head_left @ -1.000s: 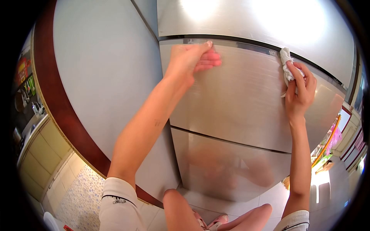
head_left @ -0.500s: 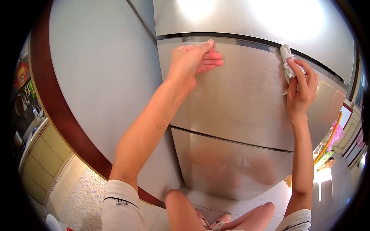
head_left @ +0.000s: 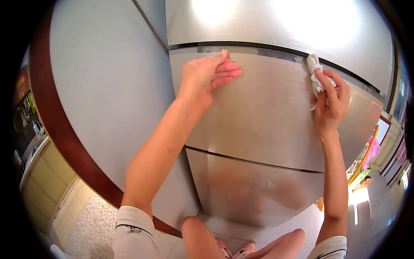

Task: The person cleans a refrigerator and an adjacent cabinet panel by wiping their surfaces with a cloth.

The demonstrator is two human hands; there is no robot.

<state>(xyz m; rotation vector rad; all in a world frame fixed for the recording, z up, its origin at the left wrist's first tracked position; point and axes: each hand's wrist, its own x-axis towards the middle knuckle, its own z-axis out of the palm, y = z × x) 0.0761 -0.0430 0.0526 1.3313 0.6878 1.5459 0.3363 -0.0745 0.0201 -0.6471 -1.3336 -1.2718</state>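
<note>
In front of me is a brushed-metal refrigerator with a middle door panel (head_left: 258, 116). A crumpled white cloth or tissue (head_left: 314, 71) is pinched in my right hand (head_left: 334, 101), against the panel's upper edge, just right of the printed letters "NO". My left hand (head_left: 200, 80) is at the upper left of the same panel, its thumb up by the top edge and its fingers stretched out to the right. It holds nothing that I can see. Whether its fingertips touch the metal is hard to tell.
An upper door (head_left: 246, 26) and a lower panel (head_left: 254, 185) border the middle one, with dark gaps between. A pale grey side panel (head_left: 103, 86) with dark red trim stands left. A kitchen counter (head_left: 32, 159) is far left; an orange pole (head_left: 363, 157) leans at right.
The view has shifted slightly, so the refrigerator sits a little lower and farther left. My left hand has edged left along the panel; my right hand and the cloth stay beside the letters.
</note>
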